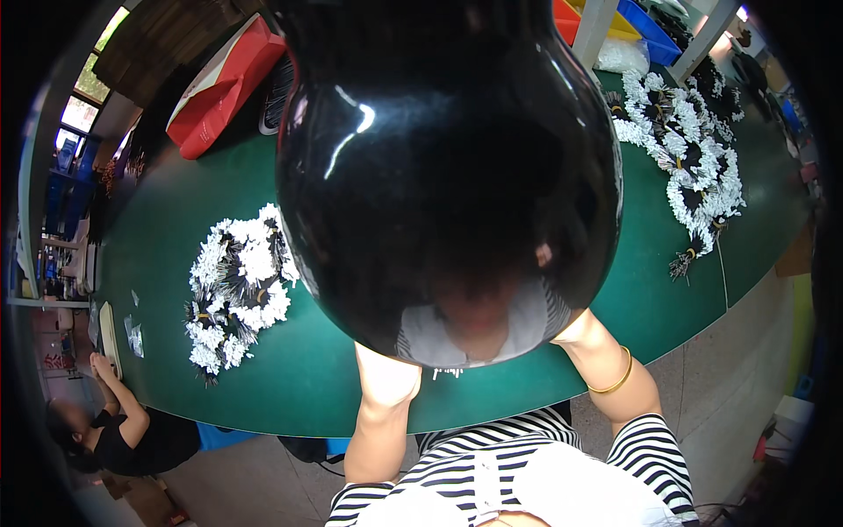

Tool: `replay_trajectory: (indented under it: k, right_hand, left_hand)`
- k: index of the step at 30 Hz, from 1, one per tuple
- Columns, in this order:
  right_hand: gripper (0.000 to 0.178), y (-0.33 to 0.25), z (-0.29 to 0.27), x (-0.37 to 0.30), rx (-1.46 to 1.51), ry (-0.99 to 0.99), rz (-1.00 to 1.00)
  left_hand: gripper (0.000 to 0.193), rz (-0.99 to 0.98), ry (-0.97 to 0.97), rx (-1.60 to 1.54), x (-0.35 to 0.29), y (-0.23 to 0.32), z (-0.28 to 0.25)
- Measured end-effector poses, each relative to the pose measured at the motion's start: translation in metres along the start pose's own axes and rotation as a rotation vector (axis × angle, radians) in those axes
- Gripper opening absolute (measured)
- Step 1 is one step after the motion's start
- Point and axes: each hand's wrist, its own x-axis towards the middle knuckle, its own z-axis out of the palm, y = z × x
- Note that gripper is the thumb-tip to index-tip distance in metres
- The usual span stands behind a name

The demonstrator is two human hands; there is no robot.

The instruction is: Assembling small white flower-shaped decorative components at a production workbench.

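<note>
A large glossy black dome fills the middle of the frame and hides both hands behind it. Only the two bare forearms show, rising from the lower edge: the left forearm at lower centre and the right forearm just right of it, with a thin gold bangle round it. Whether either grip is spread, pressed together or pinching something cannot be told. Both arms reach over the near rim of a green desk that curves across the frame. A small white tuft peeps out under the dome, between the forearms. In the left centre lies a heap of white and black bundles; a longer trail of the same bundles runs down the upper right. At upper left a flat red package with a white face leans on the desk. At the top right stand blue, yellow and red bins. At lower left another person in a black top works at the desk's end. The wearer's striped shirt fills the bottom.
</note>
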Motion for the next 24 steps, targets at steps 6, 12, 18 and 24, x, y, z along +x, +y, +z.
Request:
replay_trajectory:
  k: [6,12,18,24]
  right_hand:
    - [0.036,-0.01,0.01,0.003,-0.077,-0.035,-0.013]
    - [0.03,0.004,0.003,0.0,0.04,0.02,0.047]
    - [0.024,0.004,-0.001,-0.004,0.186,0.133,0.321]
    - [0.022,-0.004,-0.004,-0.001,0.218,0.138,0.374]
  left_hand:
    - [0.056,0.171,-0.029,0.196,0.003,-0.002,-0.001]
    - [0.066,0.194,-0.143,0.327,-0.004,-0.009,-0.016]
    - [0.054,0.353,-0.113,0.299,-0.011,-0.006,-0.011]
    - [0.046,0.222,-0.115,0.218,-0.003,0.014,0.015]
